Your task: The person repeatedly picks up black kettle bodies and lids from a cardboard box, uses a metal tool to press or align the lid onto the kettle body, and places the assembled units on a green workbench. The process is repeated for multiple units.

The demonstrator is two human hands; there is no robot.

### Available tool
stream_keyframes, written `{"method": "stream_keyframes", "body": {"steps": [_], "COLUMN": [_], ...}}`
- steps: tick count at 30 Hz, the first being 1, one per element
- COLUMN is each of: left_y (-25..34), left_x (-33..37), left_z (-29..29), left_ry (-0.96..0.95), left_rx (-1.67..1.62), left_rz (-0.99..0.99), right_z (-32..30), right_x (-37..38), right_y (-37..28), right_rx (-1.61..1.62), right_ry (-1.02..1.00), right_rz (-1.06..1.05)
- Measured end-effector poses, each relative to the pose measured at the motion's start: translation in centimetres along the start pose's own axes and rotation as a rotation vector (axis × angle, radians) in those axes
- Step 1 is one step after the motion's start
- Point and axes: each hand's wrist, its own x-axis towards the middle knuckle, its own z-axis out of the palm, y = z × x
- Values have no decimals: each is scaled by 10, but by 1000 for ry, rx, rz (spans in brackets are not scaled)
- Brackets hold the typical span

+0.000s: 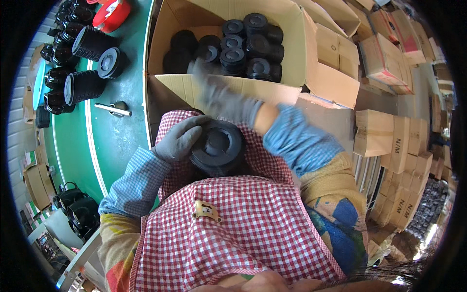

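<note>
On my lap stands a stack of black round plastic lids [219, 144], each with a raised ring in its middle. My left hand [180, 138], in a grey glove, is closed around the stack's left side, its fingers lying on the top lid's edge. My right hand [224, 100], gloved the same way, is over the near flap of an open cardboard carton [272, 91]. Motion smears its fingers, so I cannot make out whether they hold anything. Inside the carton are several piles of black lids [233, 57], some higher than others.
At my left is a green table [121, 44] with stacks of black lids [86, 86], a red basin [112, 15] and a short metal tube [113, 109]. More cardboard boxes [389, 63] are piled on the right. Black parts [80, 211] lie at the lower left.
</note>
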Motion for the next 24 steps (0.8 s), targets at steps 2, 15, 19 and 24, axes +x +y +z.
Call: {"method": "stream_keyframes", "body": {"steps": [2,15,19,24], "left_y": [-5,-9,2,-3], "left_x": [-1,-2,-12,-21], "left_z": [3,16,18,26], "left_ry": [24,77,7,5], "left_rx": [-13,-1,82,-31], "left_rz": [-16,-39,22,44], "right_z": [38,7,-25,2], "right_x": [-36,-50,1,-12], "right_y": [41,-37,-1,-45], "right_rx": [96,-323,-320,125], "right_ry": [-275,-508,-52,-204], "right_rz": [289,421,-112,200]}}
